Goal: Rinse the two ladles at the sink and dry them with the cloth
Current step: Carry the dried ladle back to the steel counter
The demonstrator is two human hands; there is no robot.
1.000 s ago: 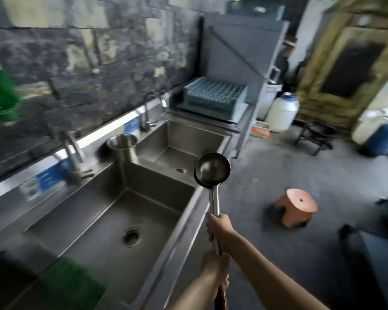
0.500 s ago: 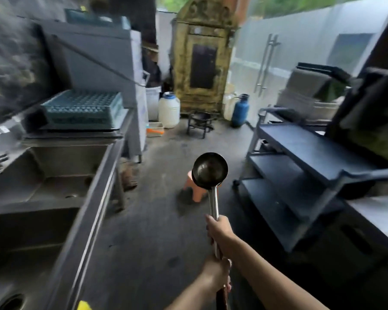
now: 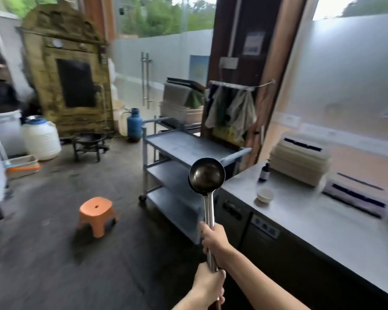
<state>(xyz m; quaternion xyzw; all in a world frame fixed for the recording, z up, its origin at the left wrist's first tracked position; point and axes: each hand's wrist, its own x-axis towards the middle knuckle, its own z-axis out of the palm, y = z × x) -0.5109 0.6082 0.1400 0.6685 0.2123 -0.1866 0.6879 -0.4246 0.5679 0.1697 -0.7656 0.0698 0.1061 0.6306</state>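
Observation:
Two steel ladles (image 3: 207, 175) are nested one inside the other, bowls up and handles together, held upright in front of me. My right hand (image 3: 214, 241) grips the handles higher up, and my left hand (image 3: 207, 285) grips them lower down near the ends. Several cloths (image 3: 240, 110) hang from a rail on the brown pillar ahead, beyond the ladle bowls. The sink is out of view.
A grey three-shelf cart (image 3: 184, 144) stands just behind the ladles. A steel counter (image 3: 300, 224) runs along the right with a small bowl (image 3: 265, 195) and a dark bottle (image 3: 264, 172). On the floor are an orange stool (image 3: 96, 214), a burner stand (image 3: 89, 142) and a blue gas cylinder (image 3: 134, 124).
My view has swung right, away from the sink, past the cart to the counter and hanging cloths. Both hands keep the same grip on the ladles.

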